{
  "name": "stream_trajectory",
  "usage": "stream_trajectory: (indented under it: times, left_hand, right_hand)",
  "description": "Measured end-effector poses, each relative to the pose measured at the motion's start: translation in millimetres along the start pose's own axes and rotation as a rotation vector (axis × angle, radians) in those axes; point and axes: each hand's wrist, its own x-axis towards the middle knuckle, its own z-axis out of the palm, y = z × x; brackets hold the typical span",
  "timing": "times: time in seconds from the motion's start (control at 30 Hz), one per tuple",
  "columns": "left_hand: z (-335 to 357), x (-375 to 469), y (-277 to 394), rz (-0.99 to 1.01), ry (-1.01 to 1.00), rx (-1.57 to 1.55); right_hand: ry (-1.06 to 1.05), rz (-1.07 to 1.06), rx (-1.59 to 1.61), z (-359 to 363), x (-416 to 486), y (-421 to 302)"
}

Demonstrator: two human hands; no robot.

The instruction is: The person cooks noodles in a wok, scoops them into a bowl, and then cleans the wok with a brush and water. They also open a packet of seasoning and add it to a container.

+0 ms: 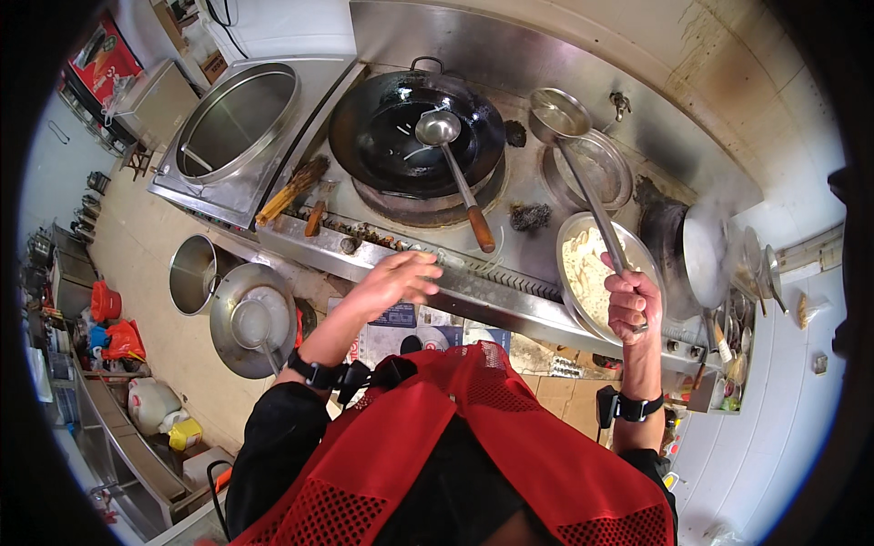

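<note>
My right hand (631, 307) grips the handle of a long metal ladle (593, 184). The ladle's bowl is over the rim of a round metal basin (618, 170) at the back right of the stove. Below that hand, a metal bowl (568, 300) holds pale food in strips, perhaps noodles. My left hand (399, 281) hangs over the stove's front edge, fingers somewhat apart and holding nothing. Beyond it stands a large black wok (375, 130) with a few pale strands inside. A second ladle (454, 164), with a wooden handle, rests across the wok's near side.
A steaming pot (707, 252) stands at the stove's right end. Between wok and bowl lies a scouring pad (530, 216). A bamboo brush (293, 191) and a wooden-handled scraper (317, 215) are on the left. Further left are a large round vat (239, 123) and a floor-side wok (225, 341) holding a strainer.
</note>
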Motion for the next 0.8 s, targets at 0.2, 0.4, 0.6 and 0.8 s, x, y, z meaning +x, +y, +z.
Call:
stream_trajectory:
  times: [0.2, 0.4, 0.6, 0.8]
  left_hand:
    - [40.1, 65.0, -7.9, -0.129, -0.023, -0.318]
    - [53.4, 100.1, -6.6, -0.138, -0.045, -0.497]
    - [32.4, 105.4, -1.0, -0.177, 0.025, -0.538]
    - [26.1, 110.8, 20.9, -0.116, 0.09, -0.713]
  right_hand:
    - [0.193, 0.082, -0.15, 36.1, 10.4, 18.9]
    - [0.307, 0.107, -0.404, 59.4, 23.8, 27.5]
    - [0.509, -0.019, -0.927, 73.2, 30.4, 38.4]
    - [0.518, -0.077, -1.284, 61.1, 42.0, 51.3]
